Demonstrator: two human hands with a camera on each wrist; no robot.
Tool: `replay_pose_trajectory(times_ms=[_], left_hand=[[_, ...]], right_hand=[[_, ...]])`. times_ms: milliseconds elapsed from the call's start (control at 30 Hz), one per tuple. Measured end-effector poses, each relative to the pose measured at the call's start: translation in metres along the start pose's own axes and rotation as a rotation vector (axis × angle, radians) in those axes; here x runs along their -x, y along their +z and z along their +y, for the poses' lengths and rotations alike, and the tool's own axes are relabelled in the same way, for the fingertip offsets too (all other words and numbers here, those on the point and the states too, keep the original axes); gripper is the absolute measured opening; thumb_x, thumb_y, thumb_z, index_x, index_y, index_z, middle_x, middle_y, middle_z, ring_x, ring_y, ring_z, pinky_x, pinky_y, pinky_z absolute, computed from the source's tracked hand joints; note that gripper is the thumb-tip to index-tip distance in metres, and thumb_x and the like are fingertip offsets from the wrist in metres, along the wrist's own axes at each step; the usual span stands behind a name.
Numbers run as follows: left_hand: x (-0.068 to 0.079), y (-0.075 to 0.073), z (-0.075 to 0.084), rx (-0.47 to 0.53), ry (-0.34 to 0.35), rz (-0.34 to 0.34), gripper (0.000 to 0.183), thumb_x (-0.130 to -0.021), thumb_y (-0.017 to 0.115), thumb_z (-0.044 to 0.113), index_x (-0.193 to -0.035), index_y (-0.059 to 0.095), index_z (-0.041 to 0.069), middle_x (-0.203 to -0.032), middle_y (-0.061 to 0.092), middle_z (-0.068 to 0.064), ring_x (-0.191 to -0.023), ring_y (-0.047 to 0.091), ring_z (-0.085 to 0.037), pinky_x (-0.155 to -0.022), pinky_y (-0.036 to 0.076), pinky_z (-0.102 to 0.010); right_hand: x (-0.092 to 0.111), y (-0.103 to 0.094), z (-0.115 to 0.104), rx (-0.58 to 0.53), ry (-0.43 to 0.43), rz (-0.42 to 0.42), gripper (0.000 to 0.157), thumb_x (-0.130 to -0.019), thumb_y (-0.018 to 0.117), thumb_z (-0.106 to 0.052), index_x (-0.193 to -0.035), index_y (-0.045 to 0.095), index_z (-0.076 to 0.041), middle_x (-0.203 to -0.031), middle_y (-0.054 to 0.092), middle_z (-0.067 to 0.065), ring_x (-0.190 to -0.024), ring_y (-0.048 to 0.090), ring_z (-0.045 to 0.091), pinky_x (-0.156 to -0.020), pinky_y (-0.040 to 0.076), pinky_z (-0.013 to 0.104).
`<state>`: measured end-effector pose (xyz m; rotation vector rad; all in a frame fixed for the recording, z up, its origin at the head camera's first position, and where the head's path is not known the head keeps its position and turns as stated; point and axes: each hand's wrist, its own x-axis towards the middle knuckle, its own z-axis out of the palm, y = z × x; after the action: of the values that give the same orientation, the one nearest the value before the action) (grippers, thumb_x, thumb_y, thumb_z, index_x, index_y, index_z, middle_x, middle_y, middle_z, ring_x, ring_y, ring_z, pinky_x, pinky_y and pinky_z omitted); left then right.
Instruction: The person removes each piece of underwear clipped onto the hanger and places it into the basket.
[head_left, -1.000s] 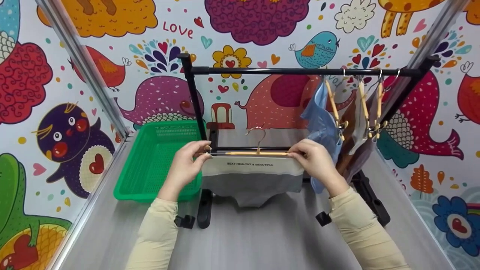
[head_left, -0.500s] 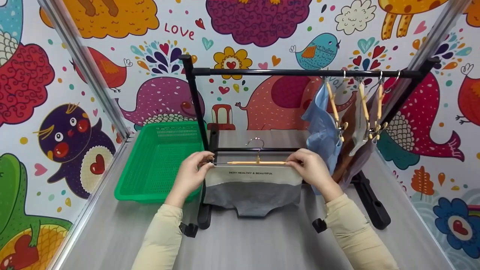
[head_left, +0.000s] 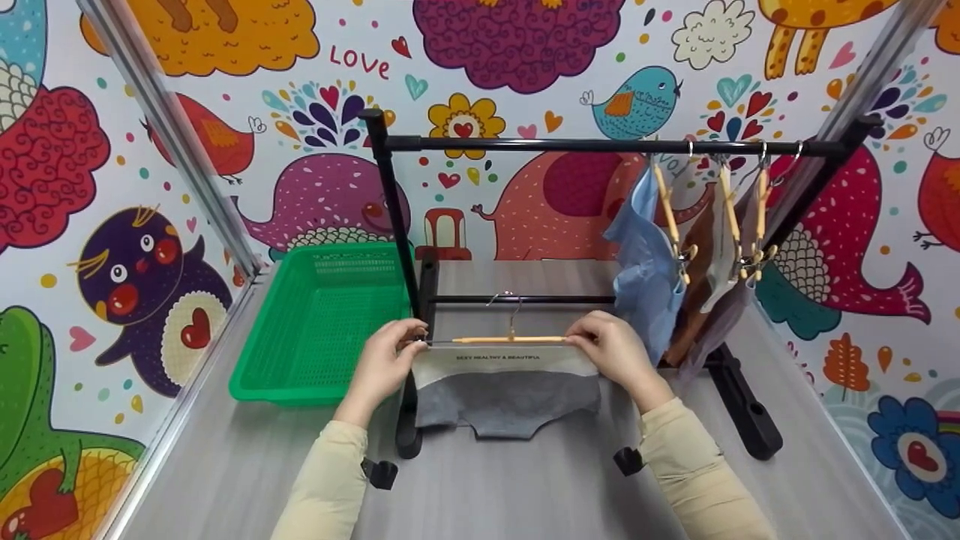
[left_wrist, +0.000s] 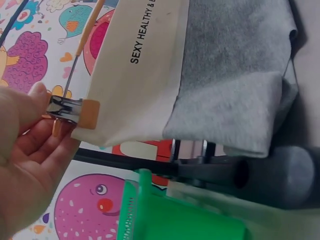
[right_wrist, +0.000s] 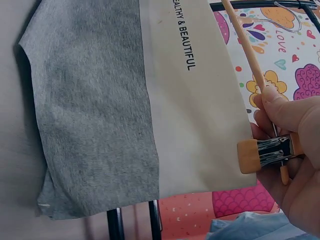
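Note:
A pair of grey briefs with a cream printed waistband hangs from a wooden clip hanger, low in front of the black rack. My left hand pinches the hanger's left end at its metal clip, whose padded jaws grip the waistband's corner. My right hand pinches the wooden bar between thumb and fingers, beside the right clip, which also grips the waistband. The waistband is stretched fairly straight between the clips. The hanger's metal hook points upward.
The black garment rack stands behind my hands. Several hangers with clothes, a light blue garment foremost, hang at its right end. A green plastic basket sits left of the rack. The rack's black feet stand on the grey surface.
Both hands have lowered the hanger and briefs toward me, with a slight shift left at the end. The hook has tipped back from my view. The grips look unchanged.

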<state>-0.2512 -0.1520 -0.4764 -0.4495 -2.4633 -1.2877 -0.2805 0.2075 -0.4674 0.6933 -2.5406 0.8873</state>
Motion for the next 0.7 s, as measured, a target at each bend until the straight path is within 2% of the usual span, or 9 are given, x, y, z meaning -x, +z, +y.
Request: replay_pose_trajectory(times_ms=[300,533,700], left_hand=[[0.006,0.008,-0.007,0.020,0.000,-0.002,0.024,-0.091,0.066,-0.003,-0.115,0.066,0.001,-0.108,0.065,-0.013,-0.101,0.065,-0.030,-0.087,0.054,-0.039],[0.010,0.012,-0.009,0.024,-0.027,-0.010,0.023,-0.093,0.065,-0.002,-0.116,0.066,0.000,-0.110,0.065,-0.013,-0.101,0.065,-0.029,-0.086,0.054,-0.039],[0.011,0.014,-0.011,0.034,-0.035,-0.010,0.023,-0.093,0.064,-0.002,-0.116,0.065,0.000,-0.112,0.064,-0.014,-0.102,0.065,-0.030,-0.087,0.053,-0.039]], right_hand=[[0.008,0.009,0.004,0.016,0.007,-0.005,0.004,-0.084,0.078,-0.016,-0.082,0.075,-0.013,-0.080,0.063,-0.005,-0.074,0.062,0.014,-0.068,0.051,0.035],[0.014,0.014,0.006,0.017,0.038,-0.002,0.004,-0.084,0.078,-0.015,-0.081,0.075,-0.016,-0.080,0.062,-0.008,-0.072,0.059,0.011,-0.066,0.050,0.033],[0.015,0.014,0.005,0.011,0.053,-0.014,0.004,-0.084,0.078,-0.017,-0.082,0.075,-0.015,-0.081,0.062,-0.007,-0.073,0.060,0.013,-0.067,0.050,0.035]])
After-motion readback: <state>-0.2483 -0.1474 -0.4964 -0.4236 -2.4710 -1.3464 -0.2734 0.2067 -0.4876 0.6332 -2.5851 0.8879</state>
